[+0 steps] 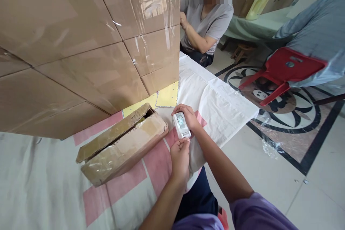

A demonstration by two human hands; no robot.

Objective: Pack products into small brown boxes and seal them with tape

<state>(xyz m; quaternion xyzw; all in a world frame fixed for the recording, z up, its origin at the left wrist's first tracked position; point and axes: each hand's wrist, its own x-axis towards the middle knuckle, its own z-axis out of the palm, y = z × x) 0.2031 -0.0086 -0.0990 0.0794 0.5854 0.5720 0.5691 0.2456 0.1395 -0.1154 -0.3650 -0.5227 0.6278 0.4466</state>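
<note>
A small white device with a grey-green window [182, 122] is held between my two hands above the cloth-covered table. My right hand [191, 115] wraps its fingers round the device's far end and right side. At the near end, the fingers of my left hand [180, 153] are closed in a pinch against its lower edge. I cannot make out exactly what kind of device it is. Left of my hands lies a long, worn cardboard box [124, 147], its top flaps slightly apart; the contents are mostly hidden.
Large taped cartons [81, 43] are stacked along the table's far left side. Across the table sits a person in a grey shirt [207, 25]. To the right are a red plastic chair [293, 64], a yellow bottle [260, 3] and the tiled floor [242, 151].
</note>
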